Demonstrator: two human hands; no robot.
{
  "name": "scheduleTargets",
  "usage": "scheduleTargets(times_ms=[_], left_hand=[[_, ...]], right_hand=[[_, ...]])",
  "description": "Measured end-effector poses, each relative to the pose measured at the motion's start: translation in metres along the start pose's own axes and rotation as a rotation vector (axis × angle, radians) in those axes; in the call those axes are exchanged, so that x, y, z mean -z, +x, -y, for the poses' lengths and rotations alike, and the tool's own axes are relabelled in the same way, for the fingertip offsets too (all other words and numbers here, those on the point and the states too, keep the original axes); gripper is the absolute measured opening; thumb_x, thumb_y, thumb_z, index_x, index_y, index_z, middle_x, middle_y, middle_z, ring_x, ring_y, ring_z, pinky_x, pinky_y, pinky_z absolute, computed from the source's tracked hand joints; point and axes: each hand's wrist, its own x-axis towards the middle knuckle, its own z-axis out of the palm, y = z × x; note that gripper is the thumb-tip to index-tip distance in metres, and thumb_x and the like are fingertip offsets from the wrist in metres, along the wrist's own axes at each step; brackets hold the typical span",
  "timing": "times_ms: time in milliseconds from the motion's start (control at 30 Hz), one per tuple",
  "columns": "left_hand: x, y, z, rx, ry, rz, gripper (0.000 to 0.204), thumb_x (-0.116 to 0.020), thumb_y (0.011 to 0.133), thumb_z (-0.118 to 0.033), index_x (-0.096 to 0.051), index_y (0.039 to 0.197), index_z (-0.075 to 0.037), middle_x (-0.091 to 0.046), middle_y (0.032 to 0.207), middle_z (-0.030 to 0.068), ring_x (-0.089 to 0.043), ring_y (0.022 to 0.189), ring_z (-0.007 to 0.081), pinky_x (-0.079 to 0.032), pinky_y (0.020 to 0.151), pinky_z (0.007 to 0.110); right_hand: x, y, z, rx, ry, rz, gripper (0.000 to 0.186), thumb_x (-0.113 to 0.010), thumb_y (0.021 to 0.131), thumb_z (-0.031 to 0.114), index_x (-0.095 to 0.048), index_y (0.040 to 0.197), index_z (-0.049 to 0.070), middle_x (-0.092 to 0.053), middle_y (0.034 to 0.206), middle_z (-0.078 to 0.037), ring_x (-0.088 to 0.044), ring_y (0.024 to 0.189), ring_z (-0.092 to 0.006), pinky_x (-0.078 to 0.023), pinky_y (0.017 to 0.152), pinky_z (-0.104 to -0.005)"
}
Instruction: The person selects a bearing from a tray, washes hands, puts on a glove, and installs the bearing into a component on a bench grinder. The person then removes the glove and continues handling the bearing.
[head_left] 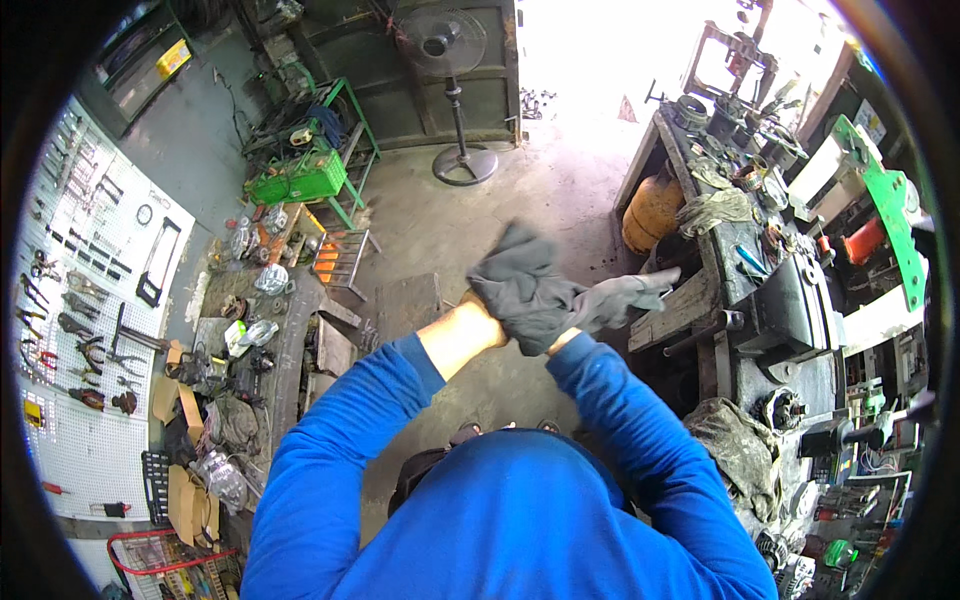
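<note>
A crumpled dark grey cloth (530,290) is bunched around both my hands, held out in front of my body above the floor. My left hand (486,318) goes into the cloth from the left, with only the wrist and heel of the hand bare. From the right, my right hand (562,341) meets it, and just a strip of skin shows past the blue sleeve. The cloth hides the fingers of both hands, which appear closed on it. One loose flap sticks up at the top, and a longer end trails out to the right.
On the right stands a cluttered workbench (735,235) with an orange gas cylinder (652,212) beneath it. A low bench of metal parts (272,280) and a pegboard of tools (95,300) line the left. Ahead are a standing fan (460,130) and a green crate (300,178).
</note>
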Motion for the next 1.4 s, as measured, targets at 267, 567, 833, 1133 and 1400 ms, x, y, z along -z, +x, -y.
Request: scheduleTargets(times_ms=[267, 567, 833, 1133, 1400], left_hand=[[0.001, -0.016, -0.005, 0.081, -0.151, 0.808, 0.029, -0.061, 0.089, -0.023, -0.071, 0.115, -0.012, -0.073, 0.115, 0.0116, -0.067, 0.111, 0.0314, -0.051, 0.099, 0.043], [-0.068, -0.034, 0.0, 0.0, -0.325, 0.618, 0.021, -0.065, 0.085, -0.023, -0.073, 0.101, -0.012, -0.073, 0.107, 0.0113, -0.068, 0.105, 0.0322, -0.054, 0.089, 0.042], [0.009, -0.006, -0.035, -0.376, 0.13, 0.82, 0.021, -0.063, 0.086, -0.023, -0.072, 0.1, -0.011, -0.07, 0.12, 0.0098, -0.064, 0.112, 0.0247, -0.047, 0.106, 0.041], [0.066, 0.053, -0.082, -0.223, -0.198, 0.119, 0.086, -0.06, 0.085, -0.075, -0.039, 0.158, -0.036, -0.013, 0.172, 0.0129, -0.01, 0.156, 0.0477, -0.01, 0.113, 0.081], [0.005, 0.039, -0.07, 0.225, -0.656, -0.402, 0.102, -0.062, 0.088, -0.069, -0.027, 0.162, -0.008, -0.015, 0.169, 0.0252, -0.028, 0.151, 0.0422, -0.027, 0.122, 0.051]], right_hand=[[0.053, 0.003, 0.077, 0.109, -0.159, 0.093, 0.032, -0.064, 0.084, 0.026, -0.066, 0.112, 0.012, -0.066, 0.115, -0.013, -0.057, 0.119, -0.0333, -0.046, 0.1, -0.0432], [0.058, -0.009, 0.038, 0.153, 0.183, 0.235, 0.028, -0.074, 0.078, 0.025, -0.071, 0.102, 0.011, -0.072, 0.094, -0.019, -0.071, 0.095, -0.035, -0.055, 0.085, -0.0424], [0.094, -0.018, 0.001, -0.051, -0.207, 0.484, 0.042, -0.08, 0.068, 0.037, -0.068, 0.097, 0.009, -0.07, 0.089, -0.017, -0.07, 0.085, -0.0361, -0.056, 0.072, -0.0456], [0.134, -0.048, 0.074, -0.307, 1.844, 0.097, 0.08, -0.062, 0.087, 0.065, -0.045, 0.149, 0.017, -0.038, 0.154, -0.02, -0.036, 0.143, -0.0368, -0.031, 0.114, -0.0464], [0.047, -0.004, 0.071, 0.125, 1.078, -0.749, 0.057, -0.057, 0.095, 0.043, -0.05, 0.144, 0.012, -0.042, 0.149, -0.018, -0.04, 0.137, -0.0319, -0.031, 0.113, -0.0414]])
